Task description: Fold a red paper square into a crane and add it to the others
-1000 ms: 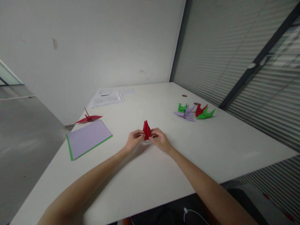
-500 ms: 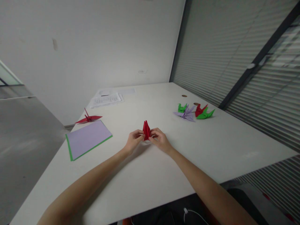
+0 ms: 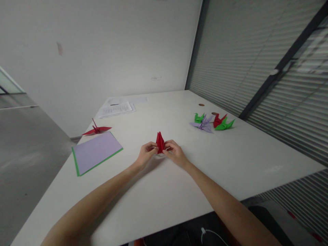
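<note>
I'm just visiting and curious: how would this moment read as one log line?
left hand: pinching red folded paper | right hand: pinching same paper | white table: lilac sheet, finished cranes

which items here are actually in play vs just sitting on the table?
In play:
- folded red paper, pinched upright between both hands
- left hand and right hand, each with a grip on it

Lying about:
- stack of lilac and green sheets
- red crane behind the stack
- cluster of finished green, lilac and red folds
- printed papers at the far end
</note>
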The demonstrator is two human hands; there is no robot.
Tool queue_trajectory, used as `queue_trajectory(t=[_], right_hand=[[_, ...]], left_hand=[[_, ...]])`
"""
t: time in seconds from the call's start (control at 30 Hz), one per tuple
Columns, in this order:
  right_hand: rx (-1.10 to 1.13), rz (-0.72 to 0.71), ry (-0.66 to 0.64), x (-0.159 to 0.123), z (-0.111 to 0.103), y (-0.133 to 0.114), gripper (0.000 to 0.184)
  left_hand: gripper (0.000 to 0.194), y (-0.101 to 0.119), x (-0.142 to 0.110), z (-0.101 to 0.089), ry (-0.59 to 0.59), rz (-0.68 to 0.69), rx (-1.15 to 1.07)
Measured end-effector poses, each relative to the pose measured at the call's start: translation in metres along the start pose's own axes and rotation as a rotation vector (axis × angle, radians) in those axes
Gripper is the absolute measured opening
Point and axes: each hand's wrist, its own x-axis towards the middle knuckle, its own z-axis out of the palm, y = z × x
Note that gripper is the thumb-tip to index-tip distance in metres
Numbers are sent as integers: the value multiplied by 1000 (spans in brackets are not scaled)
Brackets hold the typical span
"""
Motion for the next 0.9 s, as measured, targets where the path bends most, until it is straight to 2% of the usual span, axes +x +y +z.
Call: queue_trajectory(t=[0.57, 0.9], right_hand=[[21, 9, 10, 0, 0, -1, 11], [22, -17, 27, 1, 1, 1, 10]], left_hand=[[17, 3, -1, 1, -4, 61, -36], [34, -3, 1, 0, 29, 13, -136]])
